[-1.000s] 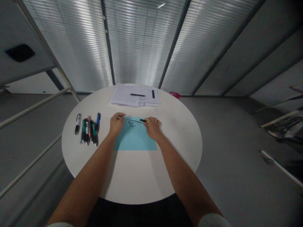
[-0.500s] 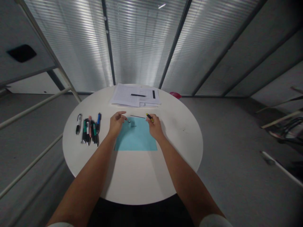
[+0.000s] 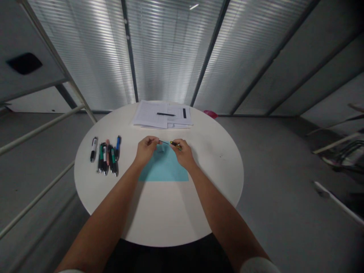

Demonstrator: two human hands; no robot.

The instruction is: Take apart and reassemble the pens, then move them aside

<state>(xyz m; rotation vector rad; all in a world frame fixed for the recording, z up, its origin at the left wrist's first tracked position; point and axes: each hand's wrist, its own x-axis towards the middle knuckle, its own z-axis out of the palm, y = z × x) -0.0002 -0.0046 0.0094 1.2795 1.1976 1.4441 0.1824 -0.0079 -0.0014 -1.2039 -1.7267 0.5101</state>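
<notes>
Left grip [image 3: 146, 148] and right grip [image 3: 183, 152] pinch a thin black rod [image 3: 165, 141] at both ends, suspending it above a blue sheet [image 3: 166, 167] on the white round surface [image 3: 159, 216].

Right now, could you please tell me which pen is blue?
The rightmost pen: only its barrel is blue, while the others show black, white, green or pink.

Left forearm [image 3: 106, 208] and right forearm [image 3: 222, 208] extended forward, converging; left hand [image 3: 146, 149] and right hand [image 3: 184, 153] pinching, close together.

Pens [image 3: 104, 159] near left hand [image 3: 146, 149] — papers [image 3: 150, 115] ahead
</notes>
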